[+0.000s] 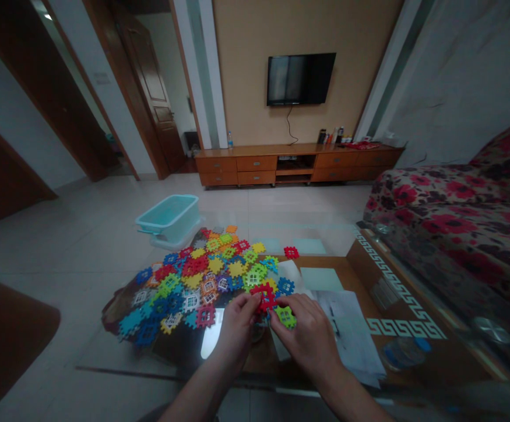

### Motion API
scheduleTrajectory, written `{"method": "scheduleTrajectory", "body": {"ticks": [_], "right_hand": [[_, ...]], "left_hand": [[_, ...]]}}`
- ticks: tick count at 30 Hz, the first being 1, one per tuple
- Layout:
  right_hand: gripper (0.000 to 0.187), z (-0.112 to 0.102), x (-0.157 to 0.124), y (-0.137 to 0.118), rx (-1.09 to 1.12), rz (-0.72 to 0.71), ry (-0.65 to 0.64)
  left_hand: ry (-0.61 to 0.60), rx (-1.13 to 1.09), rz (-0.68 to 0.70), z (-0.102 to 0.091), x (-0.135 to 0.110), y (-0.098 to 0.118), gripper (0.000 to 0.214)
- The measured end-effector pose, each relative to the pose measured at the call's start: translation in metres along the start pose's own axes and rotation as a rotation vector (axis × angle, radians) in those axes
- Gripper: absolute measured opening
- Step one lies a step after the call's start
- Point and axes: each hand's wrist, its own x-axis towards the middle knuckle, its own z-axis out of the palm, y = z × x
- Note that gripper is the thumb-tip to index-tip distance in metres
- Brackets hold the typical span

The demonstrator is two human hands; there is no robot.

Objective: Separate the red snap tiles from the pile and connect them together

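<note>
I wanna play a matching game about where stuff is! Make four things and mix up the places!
Things:
1. Red square notched plastic piece
2. Lime-green square notched plastic piece
3. Pale turquoise rectangular plastic tub
4. Black rectangular flat television

Places:
A. On the tan wall
B. At the right hand
C. Beyond the colourful pile
D. At the left hand

Right pairs: 1-D, 2-B, 3-C, 4-A

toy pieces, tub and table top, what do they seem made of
Toy pieces: likely hard, smooth plastic, bright solid colours with crisp notched edges. Tub: probably smooth plastic too, judging by its even pale blue-green walls and rounded corners. Table top: looks like clear, polished glass, since the floor shows through it.
</note>
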Motion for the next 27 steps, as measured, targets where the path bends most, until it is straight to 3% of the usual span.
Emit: {"method": "scheduleTrajectory", "body": {"ticks": [14, 17, 22, 27], "right_hand": [[0.011, -0.001, 0.003, 0.005, -0.057, -0.093, 0.115], [0.011, -0.003, 0.006, 0.011, -0.071, -0.075, 0.118], [0.014, -0.012, 0.021, 0.034, -0.118, 0.022, 0.153], [0.026, -0.022, 0.045, 0.075, -0.187, 0.198, 0.196]], "left_hand": [[-0.019, -0.110, -0.103, 0.009, -0.005, 0.012, 0.032], [0.038, -0.163, -0.157, 0.009, -0.003, 0.013, 0.029], [0.083, -0.158, -0.236, 0.007, -0.001, 0.013, 0.033], [0.068, -0.140, -0.248, 0.006, -0.003, 0.013, 0.033]]}}
